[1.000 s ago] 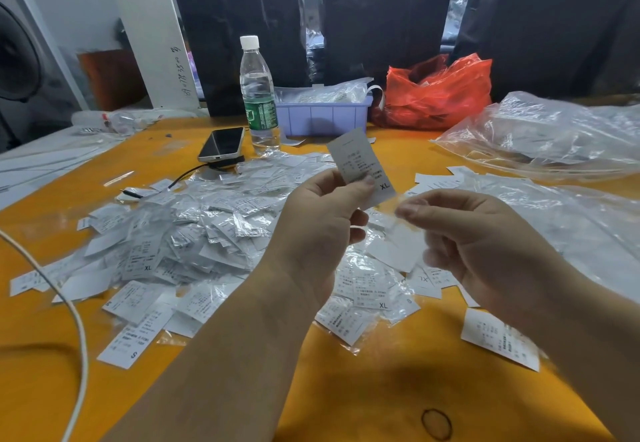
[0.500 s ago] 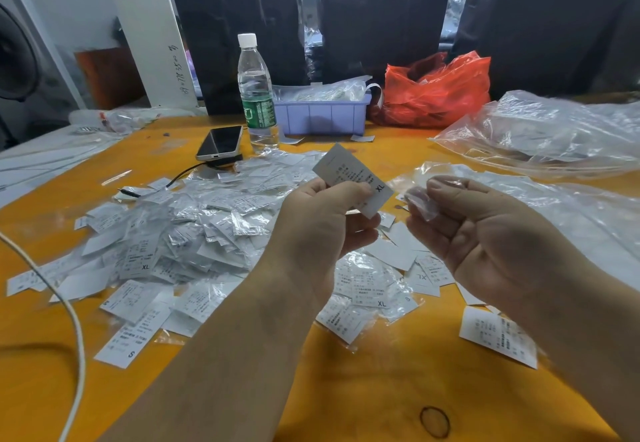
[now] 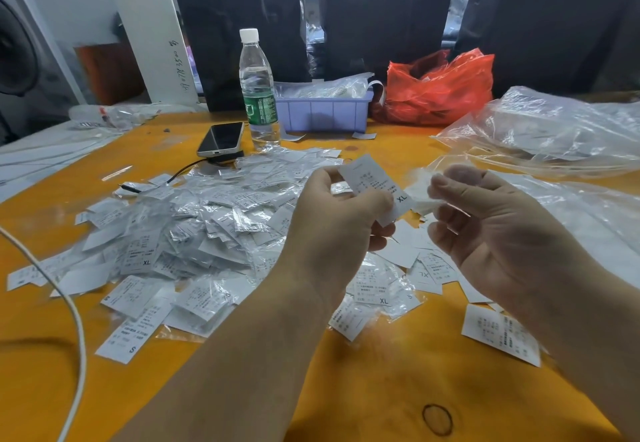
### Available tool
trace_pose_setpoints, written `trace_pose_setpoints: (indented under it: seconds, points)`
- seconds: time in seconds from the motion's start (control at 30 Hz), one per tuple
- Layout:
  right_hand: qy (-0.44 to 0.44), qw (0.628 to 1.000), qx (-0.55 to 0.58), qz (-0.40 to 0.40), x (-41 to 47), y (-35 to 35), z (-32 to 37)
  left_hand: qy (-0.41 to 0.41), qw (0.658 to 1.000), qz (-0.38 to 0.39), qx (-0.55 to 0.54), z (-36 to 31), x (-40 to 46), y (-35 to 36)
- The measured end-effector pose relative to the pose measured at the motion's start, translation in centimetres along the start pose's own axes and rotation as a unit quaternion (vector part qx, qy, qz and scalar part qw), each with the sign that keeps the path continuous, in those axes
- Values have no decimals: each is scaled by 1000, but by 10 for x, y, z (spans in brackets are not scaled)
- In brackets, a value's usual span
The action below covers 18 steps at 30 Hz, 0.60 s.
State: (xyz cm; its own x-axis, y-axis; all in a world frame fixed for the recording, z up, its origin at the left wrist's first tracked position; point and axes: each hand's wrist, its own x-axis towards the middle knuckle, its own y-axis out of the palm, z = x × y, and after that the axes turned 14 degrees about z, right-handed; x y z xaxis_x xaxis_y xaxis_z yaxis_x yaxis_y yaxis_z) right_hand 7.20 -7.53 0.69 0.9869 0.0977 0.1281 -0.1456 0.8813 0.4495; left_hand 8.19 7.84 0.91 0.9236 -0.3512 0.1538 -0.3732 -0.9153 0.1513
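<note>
My left hand [image 3: 341, 220] pinches a white printed size label [image 3: 375, 183] marked XL, held up above the orange table [image 3: 363, 389]. Just to its right, my right hand [image 3: 485, 230] pinches a small clear plastic sleeve [image 3: 420, 187] between thumb and fingertips; the sleeve is blurred. The label's lower corner and the sleeve's edge are close together. Below and to the left lies a heap of labels in clear sleeves [image 3: 194, 227]. Loose bare labels [image 3: 500, 334] lie under my right forearm.
At the back stand a water bottle [image 3: 258, 88], a phone [image 3: 221, 138] with a black cable, a purple bin [image 3: 325, 112] of sleeves and a red plastic bag [image 3: 440, 88]. Large clear bags [image 3: 554, 133] fill the right side. A white cable [image 3: 74, 320] crosses the left front.
My right hand has risen from the table with a clear sleeve and moved toward the label. My left hand has lowered and tilted the label toward it.
</note>
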Motion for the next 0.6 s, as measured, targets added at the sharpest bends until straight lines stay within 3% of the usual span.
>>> trace_pose_setpoints:
  seconds: [0.6]
  points:
    - [-8,998,-45,47,-2,2,-5,16,998,-57,-16,1,1,0]
